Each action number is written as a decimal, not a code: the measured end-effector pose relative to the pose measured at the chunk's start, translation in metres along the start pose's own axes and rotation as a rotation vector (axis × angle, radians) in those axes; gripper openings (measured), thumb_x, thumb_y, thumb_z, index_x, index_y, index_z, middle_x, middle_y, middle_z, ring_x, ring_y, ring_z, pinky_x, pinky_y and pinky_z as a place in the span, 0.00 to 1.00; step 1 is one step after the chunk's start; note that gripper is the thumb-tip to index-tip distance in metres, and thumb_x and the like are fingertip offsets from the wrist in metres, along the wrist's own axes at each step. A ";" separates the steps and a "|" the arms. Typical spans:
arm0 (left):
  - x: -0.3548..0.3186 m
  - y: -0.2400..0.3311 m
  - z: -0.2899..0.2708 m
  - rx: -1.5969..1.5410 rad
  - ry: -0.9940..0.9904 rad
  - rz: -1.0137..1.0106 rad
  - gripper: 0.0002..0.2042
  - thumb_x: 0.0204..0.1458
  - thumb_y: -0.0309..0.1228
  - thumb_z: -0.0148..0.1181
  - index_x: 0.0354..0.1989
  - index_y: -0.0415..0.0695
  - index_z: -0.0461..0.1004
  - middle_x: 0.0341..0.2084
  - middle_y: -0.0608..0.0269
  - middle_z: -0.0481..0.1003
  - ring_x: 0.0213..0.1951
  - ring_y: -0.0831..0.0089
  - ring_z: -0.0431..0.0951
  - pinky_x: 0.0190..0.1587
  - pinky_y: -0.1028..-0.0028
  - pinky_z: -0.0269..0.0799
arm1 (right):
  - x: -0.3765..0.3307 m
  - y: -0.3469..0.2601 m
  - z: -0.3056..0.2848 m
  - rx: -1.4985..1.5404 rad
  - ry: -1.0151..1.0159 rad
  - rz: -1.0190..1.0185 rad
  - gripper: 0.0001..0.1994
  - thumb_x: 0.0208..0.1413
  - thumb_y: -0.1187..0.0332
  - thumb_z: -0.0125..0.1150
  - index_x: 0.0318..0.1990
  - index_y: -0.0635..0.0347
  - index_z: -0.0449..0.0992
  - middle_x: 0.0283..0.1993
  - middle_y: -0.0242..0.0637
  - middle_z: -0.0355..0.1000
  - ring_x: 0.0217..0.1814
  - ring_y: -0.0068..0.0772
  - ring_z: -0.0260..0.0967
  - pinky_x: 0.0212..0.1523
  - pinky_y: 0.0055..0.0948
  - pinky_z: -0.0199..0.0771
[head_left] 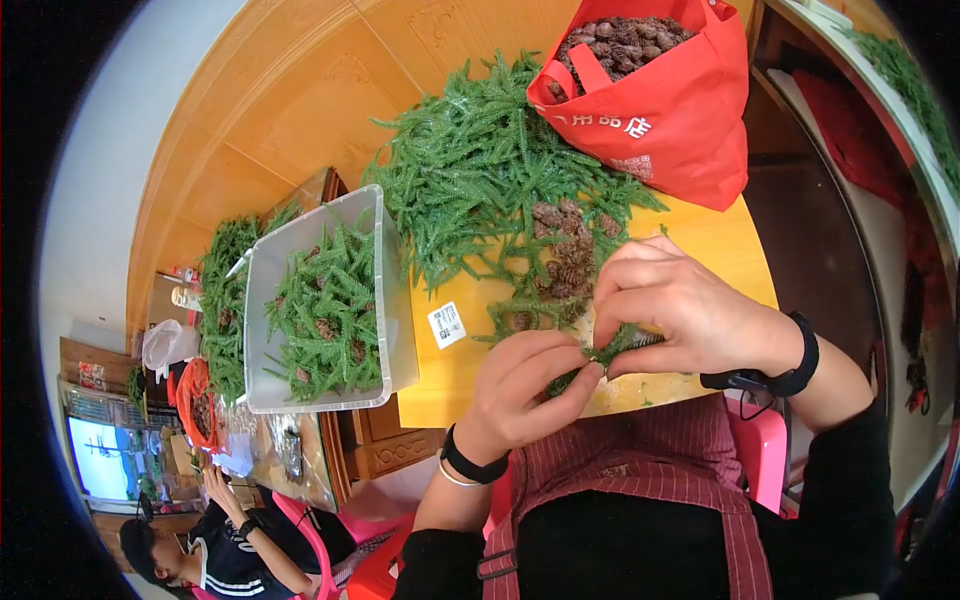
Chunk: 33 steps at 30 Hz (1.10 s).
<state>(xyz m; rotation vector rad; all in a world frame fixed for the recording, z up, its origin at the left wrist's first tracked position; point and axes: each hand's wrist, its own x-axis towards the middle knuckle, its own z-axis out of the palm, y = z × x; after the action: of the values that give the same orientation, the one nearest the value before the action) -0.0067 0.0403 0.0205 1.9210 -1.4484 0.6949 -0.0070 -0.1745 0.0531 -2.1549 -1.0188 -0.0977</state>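
Note:
Near the table's front edge, my left hand (528, 385) and my right hand (678, 310) meet with their fingertips pinched together. Between them is a green artificial pine sprig (628, 342), partly covered by the fingers. Whether a pine cone is in the grip as well, I cannot tell. Just beyond my fingers lie several brown pine cones (568, 245) in a loose row. Beside them, to the left, a pine sprig with a cone (527, 314) rests on the yellow table (432, 390).
A large heap of green sprigs (470, 160) covers the table's far side. A red bag (680, 130) of pine cones stands far right. On the left is a clear plastic bin (400, 340) holding sprigs with cones. Another person (255, 545) sits at a table lower left.

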 end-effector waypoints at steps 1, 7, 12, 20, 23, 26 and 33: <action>0.000 0.000 0.001 0.004 0.010 -0.021 0.11 0.32 0.21 0.63 0.28 0.44 0.76 0.29 0.61 0.72 0.32 0.61 0.74 0.31 0.71 0.71 | -0.001 0.000 0.001 0.008 0.019 0.013 0.11 0.34 0.67 0.69 0.28 0.52 0.74 0.33 0.28 0.66 0.43 0.33 0.63 0.45 0.33 0.57; -0.005 -0.004 0.006 -0.090 0.049 -0.227 0.18 0.32 0.25 0.66 0.36 0.45 0.73 0.40 0.58 0.68 0.42 0.62 0.70 0.40 0.68 0.69 | -0.005 -0.006 0.005 -0.224 0.160 0.006 0.11 0.34 0.66 0.67 0.28 0.53 0.73 0.31 0.29 0.65 0.43 0.32 0.63 0.47 0.34 0.57; 0.002 0.008 0.017 -0.935 0.406 -0.962 0.31 0.34 0.25 0.68 0.52 0.41 0.63 0.51 0.56 0.58 0.50 0.66 0.64 0.44 0.71 0.68 | -0.010 -0.005 0.009 -0.416 0.226 -0.039 0.13 0.28 0.68 0.66 0.26 0.55 0.72 0.32 0.29 0.64 0.43 0.31 0.63 0.47 0.40 0.57; 0.001 0.006 0.041 -1.258 0.215 -1.363 0.15 0.53 0.25 0.53 0.49 0.39 0.64 0.39 0.67 0.71 0.38 0.76 0.72 0.42 0.77 0.69 | -0.017 -0.002 0.019 -0.723 0.386 -0.119 0.07 0.31 0.69 0.60 0.24 0.55 0.73 0.29 0.27 0.65 0.41 0.28 0.65 0.50 0.42 0.58; 0.002 0.009 0.054 -1.392 0.264 -1.129 0.12 0.52 0.23 0.53 0.45 0.39 0.66 0.40 0.65 0.71 0.39 0.77 0.73 0.43 0.76 0.69 | -0.028 0.001 0.021 -0.742 0.373 -0.101 0.08 0.31 0.68 0.61 0.25 0.54 0.74 0.29 0.27 0.66 0.41 0.28 0.65 0.49 0.41 0.59; 0.005 0.009 0.059 -1.208 0.238 -1.080 0.11 0.51 0.20 0.53 0.43 0.39 0.67 0.39 0.63 0.71 0.39 0.75 0.73 0.43 0.75 0.70 | -0.031 0.001 0.022 -0.747 0.401 -0.086 0.09 0.31 0.67 0.63 0.26 0.54 0.75 0.30 0.26 0.67 0.41 0.28 0.65 0.48 0.41 0.59; 0.001 0.007 0.068 -1.364 0.429 -1.266 0.08 0.51 0.20 0.53 0.40 0.39 0.67 0.36 0.61 0.71 0.38 0.72 0.74 0.41 0.74 0.70 | -0.043 0.013 0.026 -0.654 0.507 -0.139 0.13 0.29 0.66 0.67 0.29 0.53 0.77 0.32 0.26 0.69 0.40 0.30 0.64 0.42 0.37 0.61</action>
<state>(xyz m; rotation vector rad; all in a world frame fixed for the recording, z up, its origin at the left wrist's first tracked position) -0.0104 -0.0127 -0.0229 1.0261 -0.0410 -0.4299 -0.0331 -0.1904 0.0117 -2.4144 -0.9006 -1.1170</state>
